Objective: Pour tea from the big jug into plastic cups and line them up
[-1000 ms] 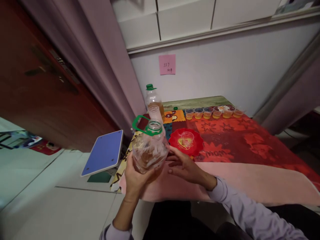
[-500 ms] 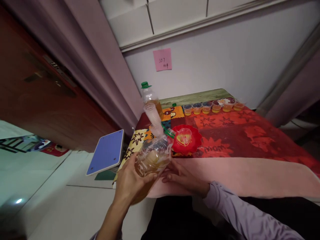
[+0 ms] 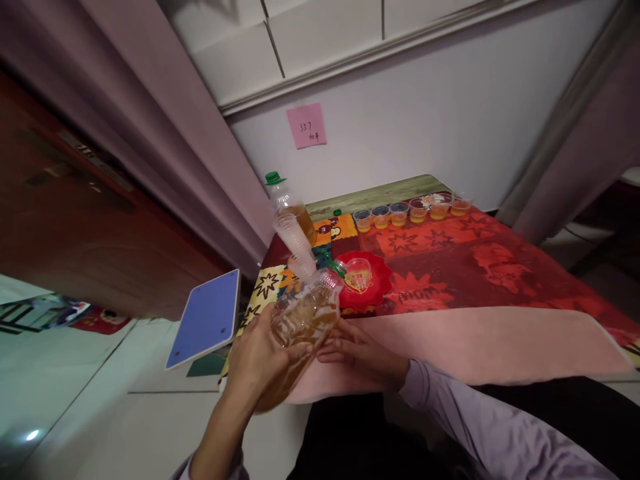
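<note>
My left hand (image 3: pixel 263 353) is wrapped round a large clear plastic bottle (image 3: pixel 305 310) of amber liquid, tilted with its green-ringed neck to the upper right. The mouth is over the edge of a red scalloped plate (image 3: pixel 383 290), where a clear plastic cup (image 3: pixel 359 273) stands. Whether liquid is flowing out I cannot make out. At the bottle's lower right side is my right hand (image 3: pixel 363 350), fingers stretched toward the bottle, their tips at its side. Just beyond the bottle, a stack of clear cups (image 3: pixel 295 235) leans to one side.
A second bottle (image 3: pixel 293 207) with a green cap stands at the back left. Several cups of yellow-orange liquid (image 3: pixel 399 213) form a row along the back. A small green cap (image 3: pixel 337 213) lies nearby. A pink cloth (image 3: pixel 465 343) covers the table's front edge; a blue-topped stool (image 3: pixel 205 317) is at left.
The bottle is tipped further, and its liquid has run up toward the neck. Both hands stay at the bottle. The whole scene has shifted slightly left in view.
</note>
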